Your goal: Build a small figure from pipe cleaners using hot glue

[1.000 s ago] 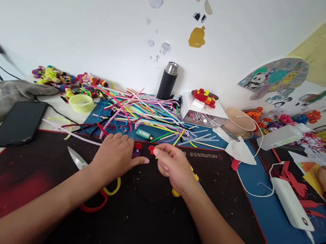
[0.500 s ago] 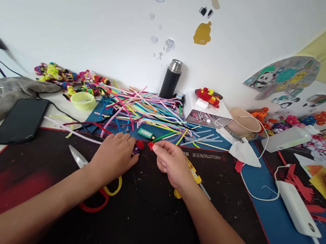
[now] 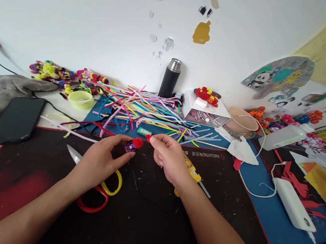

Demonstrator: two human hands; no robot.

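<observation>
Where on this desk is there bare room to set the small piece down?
Free: black mat between the forearms, below the scissors; also its left part, between the phone and scissors. Crowded: the pipe cleaner pile behind both hands, and the right side around the power bank.

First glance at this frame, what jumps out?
The tangle of coloured pipe cleaners heaped at the back of the desk, just in front of a black flask by the wall. In the middle, over the black mat, the left hand pinches a small purple and red piece while the right hand holds a red bit beside it. Red and yellow scissors lie under the left wrist.
</observation>
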